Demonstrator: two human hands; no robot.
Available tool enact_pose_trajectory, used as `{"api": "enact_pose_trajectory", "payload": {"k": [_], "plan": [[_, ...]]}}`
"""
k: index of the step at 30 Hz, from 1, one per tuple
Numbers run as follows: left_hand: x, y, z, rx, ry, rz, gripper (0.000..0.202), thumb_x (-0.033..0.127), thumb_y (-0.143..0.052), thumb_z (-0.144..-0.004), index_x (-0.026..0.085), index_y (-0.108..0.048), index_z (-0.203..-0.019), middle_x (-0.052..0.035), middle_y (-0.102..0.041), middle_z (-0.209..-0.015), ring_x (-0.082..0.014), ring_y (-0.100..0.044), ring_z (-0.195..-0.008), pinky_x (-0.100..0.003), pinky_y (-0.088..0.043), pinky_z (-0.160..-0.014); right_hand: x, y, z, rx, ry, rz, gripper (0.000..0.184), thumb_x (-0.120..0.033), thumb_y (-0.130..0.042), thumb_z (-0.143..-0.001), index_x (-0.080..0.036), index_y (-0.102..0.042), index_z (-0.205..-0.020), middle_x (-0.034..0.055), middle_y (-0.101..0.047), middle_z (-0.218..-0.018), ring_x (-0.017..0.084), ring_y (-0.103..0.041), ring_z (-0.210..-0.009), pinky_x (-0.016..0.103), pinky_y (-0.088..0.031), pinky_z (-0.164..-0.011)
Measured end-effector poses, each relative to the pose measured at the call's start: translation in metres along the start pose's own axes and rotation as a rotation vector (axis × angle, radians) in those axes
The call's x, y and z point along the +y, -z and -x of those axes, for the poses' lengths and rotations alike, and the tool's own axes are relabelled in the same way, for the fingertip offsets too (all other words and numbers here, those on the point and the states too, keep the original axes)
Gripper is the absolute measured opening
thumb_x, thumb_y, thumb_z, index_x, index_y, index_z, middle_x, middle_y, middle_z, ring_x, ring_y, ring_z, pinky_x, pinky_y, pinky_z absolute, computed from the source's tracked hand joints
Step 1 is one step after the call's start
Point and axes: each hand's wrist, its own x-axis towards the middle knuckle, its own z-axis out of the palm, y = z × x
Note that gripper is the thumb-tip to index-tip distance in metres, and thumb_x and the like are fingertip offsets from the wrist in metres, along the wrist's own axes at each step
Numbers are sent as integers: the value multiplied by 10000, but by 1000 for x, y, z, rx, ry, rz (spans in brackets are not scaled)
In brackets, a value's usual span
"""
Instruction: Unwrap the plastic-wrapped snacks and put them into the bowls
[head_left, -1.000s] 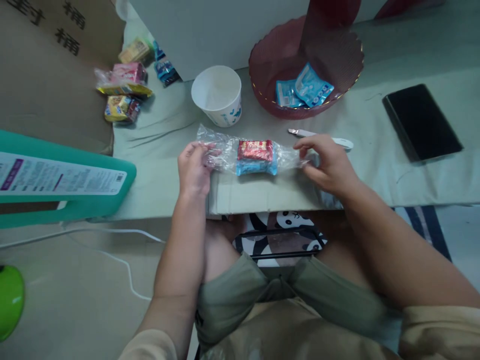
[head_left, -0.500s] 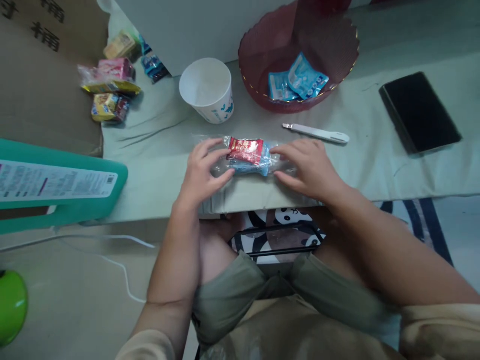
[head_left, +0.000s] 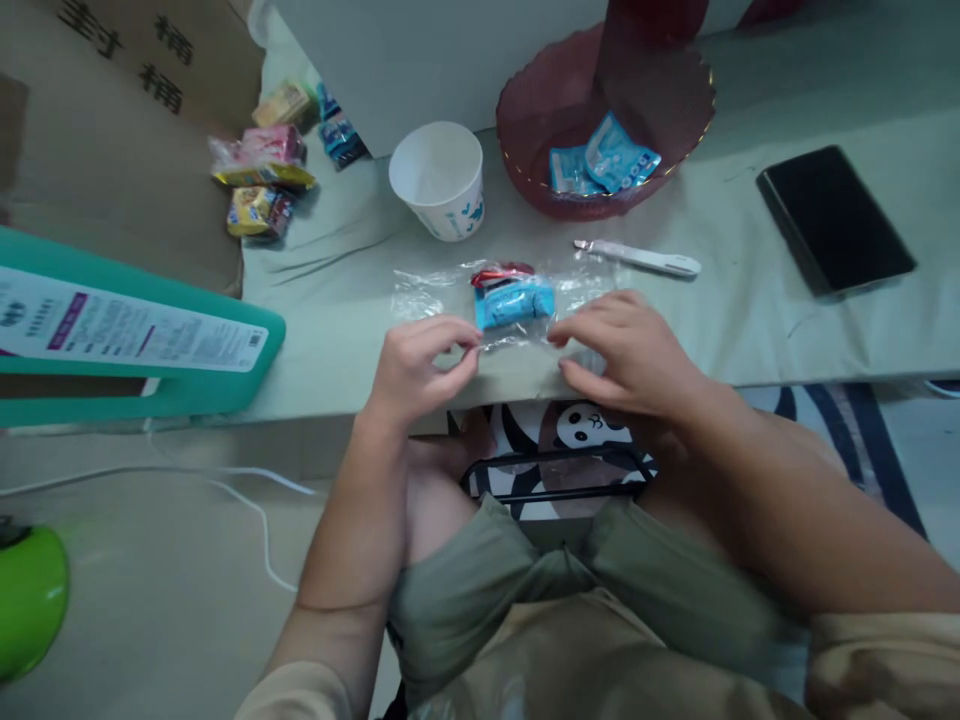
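Note:
On the cloth-covered table in front of me lies a sheet of clear plastic film (head_left: 420, 292). A blue wrapped packet (head_left: 516, 303) rests on the film, and behind it a red shiny packet (head_left: 501, 273) is partly hidden. Thumb and forefinger of my left hand (head_left: 424, 368) are pinched together at the film's near edge, left of the blue packet. My right hand (head_left: 628, 348) is at the near right side of the film, thumb and fingers apart; whether its fingertip touches the film is unclear.
Behind the film stand a white paper cup (head_left: 442, 190) and a pink bowl (head_left: 517, 140) with blue sachets (head_left: 619, 155). A white-handled knife-like tool (head_left: 649, 260) and a black phone-like device (head_left: 836, 222) lie right. Left are wrapped snacks (head_left: 259, 205) and a green jug (head_left: 259, 310).
The film has spread open flatter and the blue packet now lies in front of the red one, instead of beneath it. My left hand has closed from a loose spread to a pinch.

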Motion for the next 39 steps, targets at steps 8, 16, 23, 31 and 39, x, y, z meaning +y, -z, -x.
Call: {"api": "enact_pose_trajectory", "payload": {"k": [8,16,23,31,39], "plan": [[5,-4,0,-2,274,89,123,265,-635,-876,215,-716,-798,-4,-733,-731,-136,-666,-667,-269,-547,-685,2,-12,-6,-104,-278,73,376,-377,-449,-941,-234,-787,-1026,53,-764,-784,212,-640,-667,322,-364,-615],[-77,-18,-4,286,704,-16,923,421,-884,-668,266,-463,-1474,-136,-672,-1320,-328,-622,-1273,-488,-483,-1092,15,-27,-25,93,-369,-37,627,-301,-527,-884,-264,-538,-1509,23,-772,-868,206,-642,-668,335,-482,-639],[-62,-16,-18,175,899,304,278,337,-805,-703,196,-664,-897,-21,-658,-745,-214,-691,-819,-326,-562,-773,10,-40,-42,118,-50,-138,586,-375,-637,-853,-225,-549,-1413,150,-596,-1478,346,-585,-1322,531,-485,-1078],[-26,-3,-28,-12,934,1167,258,315,-737,-693,233,-532,-827,-57,-747,-1202,-251,-722,-1060,-368,-613,-750,10,-56,-45,-48,-36,-145,828,-189,-660,-769,-294,-419,-1554,120,-440,-1629,361,-410,-1507,608,-381,-1199],[-39,-4,-38,148,1090,1150,269,308,-698,-569,235,-501,-737,-98,-787,-1028,-285,-759,-970,-180,-130,-354,18,-46,-45,63,-27,-304,757,-176,-597,-768,-272,-467,-1507,136,-560,-1527,320,-544,-1397,563,-440,-1152]]}}
